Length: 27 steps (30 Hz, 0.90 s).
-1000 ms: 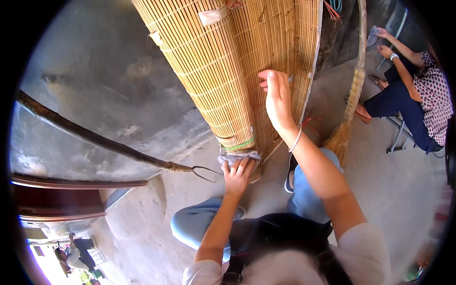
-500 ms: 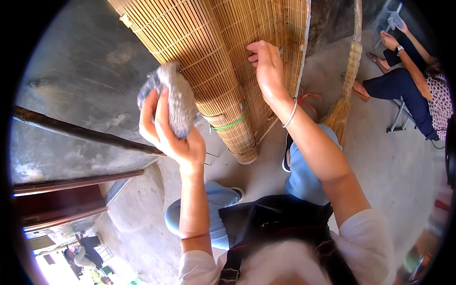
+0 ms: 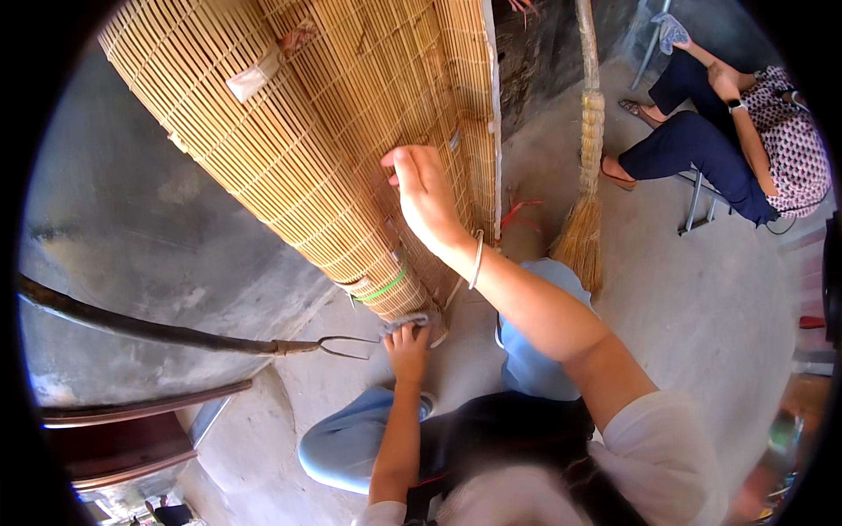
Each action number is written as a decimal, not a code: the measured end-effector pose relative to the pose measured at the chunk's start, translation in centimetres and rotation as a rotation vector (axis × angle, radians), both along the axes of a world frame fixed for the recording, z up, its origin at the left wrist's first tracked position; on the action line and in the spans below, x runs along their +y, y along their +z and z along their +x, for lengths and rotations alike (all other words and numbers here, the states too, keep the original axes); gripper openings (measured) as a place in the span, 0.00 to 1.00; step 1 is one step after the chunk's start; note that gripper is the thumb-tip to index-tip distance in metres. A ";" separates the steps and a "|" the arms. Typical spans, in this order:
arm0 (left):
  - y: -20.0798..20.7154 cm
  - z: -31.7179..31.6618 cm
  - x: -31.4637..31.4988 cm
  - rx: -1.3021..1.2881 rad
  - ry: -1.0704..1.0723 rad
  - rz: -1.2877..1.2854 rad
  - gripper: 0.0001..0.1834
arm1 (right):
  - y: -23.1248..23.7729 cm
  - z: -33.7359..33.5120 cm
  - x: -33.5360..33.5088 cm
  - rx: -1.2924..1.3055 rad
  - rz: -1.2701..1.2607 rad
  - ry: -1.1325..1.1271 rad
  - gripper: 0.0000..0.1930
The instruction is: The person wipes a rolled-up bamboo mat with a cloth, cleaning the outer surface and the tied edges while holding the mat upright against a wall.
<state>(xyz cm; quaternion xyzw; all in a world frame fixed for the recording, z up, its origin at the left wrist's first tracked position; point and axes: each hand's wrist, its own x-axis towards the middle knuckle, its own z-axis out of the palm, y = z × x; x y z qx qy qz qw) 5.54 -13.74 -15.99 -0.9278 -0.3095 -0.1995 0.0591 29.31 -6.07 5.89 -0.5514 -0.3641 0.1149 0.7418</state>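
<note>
A tall, partly rolled bamboo blind (image 3: 254,149) stands in front of me, with a green tie near its lower end. My left hand (image 3: 406,354) is low at the blind's foot. Its fingers close on a grey cloth (image 3: 405,322), pressed against the bottom end of the roll; the hand hides part of the cloth. My right hand (image 3: 427,197), with a bangle on the wrist, is raised in front of the blind's inner fold. Its fingers are loosely bent and nothing shows in them; whether they touch the slats I cannot tell.
A straw broom (image 3: 581,232) stands to the right of the blind. A long-handled fork (image 3: 289,347) leans at the left, its prongs close to my left hand. At the far right sits a person (image 3: 772,131) with a grey-blue cloth (image 3: 672,31) in one hand.
My left hand has brought the grey cloth down from the blind's left side to its bottom end. My view has shifted, and the fork's prongs now show. The right hand stays in front of the blind.
</note>
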 end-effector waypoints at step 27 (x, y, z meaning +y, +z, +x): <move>26.5 5.9 3.6 -1.020 -0.293 -1.210 0.38 | 4.0 -0.7 -7.4 -0.624 -0.069 0.495 0.42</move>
